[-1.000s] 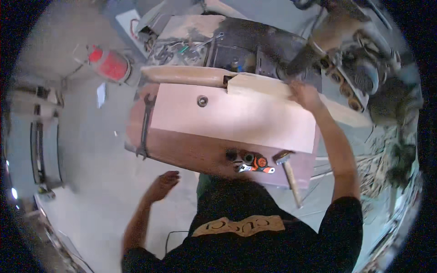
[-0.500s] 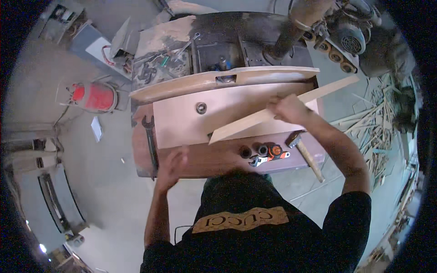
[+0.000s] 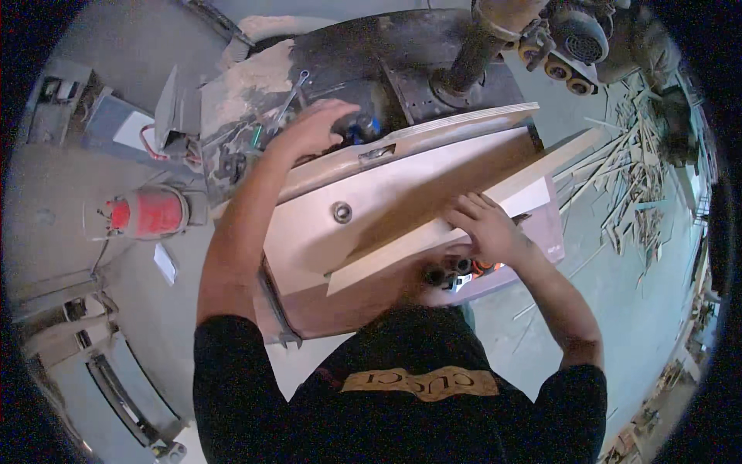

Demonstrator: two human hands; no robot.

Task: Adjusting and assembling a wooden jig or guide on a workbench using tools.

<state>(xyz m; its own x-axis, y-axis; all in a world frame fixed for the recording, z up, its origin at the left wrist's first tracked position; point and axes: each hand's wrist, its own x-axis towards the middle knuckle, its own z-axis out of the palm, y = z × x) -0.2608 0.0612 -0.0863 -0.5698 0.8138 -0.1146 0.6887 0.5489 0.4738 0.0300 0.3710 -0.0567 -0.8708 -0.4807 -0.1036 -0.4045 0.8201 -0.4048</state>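
Observation:
My right hand (image 3: 485, 226) grips a long pale wooden strip (image 3: 386, 259) near its middle, and the strip lies slantwise above a light board (image 3: 309, 251) on the machine table. Beyond the curved wooden fence (image 3: 325, 176), my left hand (image 3: 318, 127) reaches with fingers apart and slightly bent. It holds nothing I can see, and its fingertips come close to a dark part with a blue patch (image 3: 362, 127). A round metal ring (image 3: 342, 211) rests on the light board.
Dark cylindrical sockets (image 3: 435, 274) and an orange tool (image 3: 483, 268) lie by the near edge. A large wrench (image 3: 278, 305) is at the left, a small spanner (image 3: 297, 85) at the far left. A machine head (image 3: 572, 39) overhangs the far right; scrap strips (image 3: 626, 170) litter the floor.
My left hand has moved from the near left edge to beyond the fence. The strip, still in my right hand, has shifted slightly nearer and left. The view has turned a little.

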